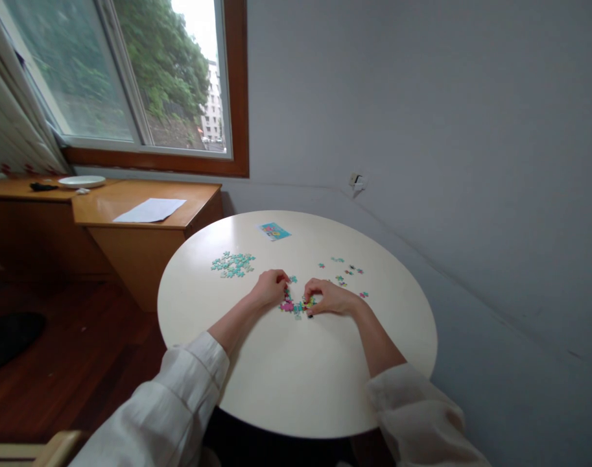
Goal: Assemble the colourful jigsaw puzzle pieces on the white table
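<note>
A partly joined strip of jigsaw puzzle pieces (288, 307), pink, teal and yellow, curves on the table between my two hands. My left hand (270, 289) is closed at the strip's upper left end, its fingertips pinching a puzzle piece that they mostly hide. From the right, my right hand (331, 297) bends over the strip's other end, thumb and fingers closed around a yellow-green puzzle piece (310, 302). A single teal piece (293, 279) lies just beyond, between the hands.
The round white table (296, 389) carries a heap of teal puzzle pieces (233, 264) at left and several loose pieces (341, 279) at right. A picture card (275, 231) lies toward the far edge. A wooden desk (203, 201) with a paper sheet (150, 209) stands behind left.
</note>
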A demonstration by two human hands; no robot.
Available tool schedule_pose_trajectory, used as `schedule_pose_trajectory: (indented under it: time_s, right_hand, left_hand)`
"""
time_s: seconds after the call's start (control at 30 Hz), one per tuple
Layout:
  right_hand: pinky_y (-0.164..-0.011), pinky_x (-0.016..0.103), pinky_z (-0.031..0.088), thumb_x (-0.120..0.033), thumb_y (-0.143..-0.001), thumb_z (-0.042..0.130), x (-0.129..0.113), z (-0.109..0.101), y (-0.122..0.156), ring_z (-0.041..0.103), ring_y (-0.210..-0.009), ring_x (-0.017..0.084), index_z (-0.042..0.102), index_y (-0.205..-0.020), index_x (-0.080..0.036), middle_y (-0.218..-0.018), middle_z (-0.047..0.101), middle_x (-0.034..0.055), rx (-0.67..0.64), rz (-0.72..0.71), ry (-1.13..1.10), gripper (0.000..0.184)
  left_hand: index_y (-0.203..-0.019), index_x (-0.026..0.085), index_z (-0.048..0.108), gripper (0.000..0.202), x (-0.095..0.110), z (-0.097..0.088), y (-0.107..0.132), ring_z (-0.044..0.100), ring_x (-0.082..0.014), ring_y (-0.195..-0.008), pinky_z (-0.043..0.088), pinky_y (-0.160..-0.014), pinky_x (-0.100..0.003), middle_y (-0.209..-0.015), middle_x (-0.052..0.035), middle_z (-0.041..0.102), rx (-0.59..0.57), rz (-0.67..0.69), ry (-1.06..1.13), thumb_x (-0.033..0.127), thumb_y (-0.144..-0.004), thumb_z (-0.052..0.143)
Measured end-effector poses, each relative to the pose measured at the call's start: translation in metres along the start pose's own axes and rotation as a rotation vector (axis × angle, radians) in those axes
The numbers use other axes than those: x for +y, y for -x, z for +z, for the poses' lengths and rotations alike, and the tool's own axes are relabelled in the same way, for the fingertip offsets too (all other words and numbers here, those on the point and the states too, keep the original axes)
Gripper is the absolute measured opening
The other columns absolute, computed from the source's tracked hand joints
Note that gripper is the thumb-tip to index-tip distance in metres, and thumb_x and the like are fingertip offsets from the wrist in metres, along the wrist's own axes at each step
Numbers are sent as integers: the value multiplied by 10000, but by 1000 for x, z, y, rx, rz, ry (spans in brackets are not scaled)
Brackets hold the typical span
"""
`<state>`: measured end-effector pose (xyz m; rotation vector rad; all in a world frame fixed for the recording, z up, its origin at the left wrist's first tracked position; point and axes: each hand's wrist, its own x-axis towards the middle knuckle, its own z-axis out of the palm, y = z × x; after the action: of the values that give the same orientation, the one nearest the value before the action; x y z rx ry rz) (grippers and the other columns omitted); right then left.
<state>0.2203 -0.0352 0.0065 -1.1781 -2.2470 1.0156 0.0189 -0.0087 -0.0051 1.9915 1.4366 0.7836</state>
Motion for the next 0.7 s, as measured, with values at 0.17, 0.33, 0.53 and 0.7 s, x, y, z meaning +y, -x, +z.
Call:
schedule_pose_trajectory:
  time_s: [0.17,0.33,0.53,0.7]
  right_hand:
    - [-764,279,418,-244,-551,747,2,0,0,537,-797,152,611,-714,-175,-852,552,8,-8,-1,1,223]
    - [-820,297,405,-273,-554,759,3,-2,0,529,-839,162,619,-760,-178,-882,542,12,-61,-40,36,267]
    - [-852,307,391,-266,-552,763,3,-4,-1,515,-876,173,630,-787,-184,-906,529,15,-93,-55,105,283]
    - [-855,310,392,-268,-553,758,2,-4,-1,515,-880,175,624,-784,-181,-903,531,19,-101,-64,116,281]
  left_hand:
    - [-814,144,680,252,0,0,0,599,-123,-628,464,-657,-225,-709,-31,688,1,-6,11,95,-712,455]
    - [-814,139,680,246,-2,2,-1,597,-116,-637,456,-637,-208,-711,-31,685,9,-6,15,96,-714,460]
    - [-810,142,678,241,-4,1,-1,596,-113,-629,455,-630,-206,-700,-28,684,10,10,8,93,-716,462]
    - [-813,143,677,244,-4,2,-1,594,-112,-626,452,-624,-204,-703,-28,685,9,15,5,98,-718,457]
